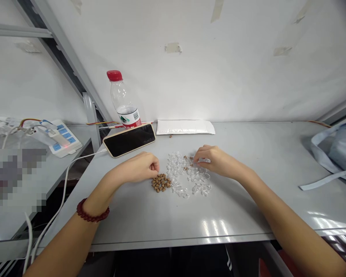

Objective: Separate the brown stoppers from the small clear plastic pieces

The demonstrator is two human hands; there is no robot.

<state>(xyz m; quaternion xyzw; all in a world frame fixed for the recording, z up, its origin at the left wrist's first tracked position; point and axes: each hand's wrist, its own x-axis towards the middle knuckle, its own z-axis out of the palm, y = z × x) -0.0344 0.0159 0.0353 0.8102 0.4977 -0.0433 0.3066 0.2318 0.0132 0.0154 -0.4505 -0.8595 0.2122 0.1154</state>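
A small heap of brown pellets (161,183) lies on the grey table, with several clear plastic pieces (177,169) spread out to its right. My left hand (144,167) is closed at the upper left edge of the pellets, fingers curled inward; whatever they hold, if anything, is hidden. Over the right part of the clear pieces, my right hand (212,158) has its thumb and fingers bent together in a pinch. A few brown pellets (186,168) sit among the clear pieces near those fingertips. What the right fingers grip is too small to make out.
Behind my left hand a phone (129,140) leans against a red-capped water bottle (126,104). A white packet (186,127) lies along the wall. To the left are a power strip (64,138) and a white cable (65,188); a light blue strapped item (341,150) is at right.
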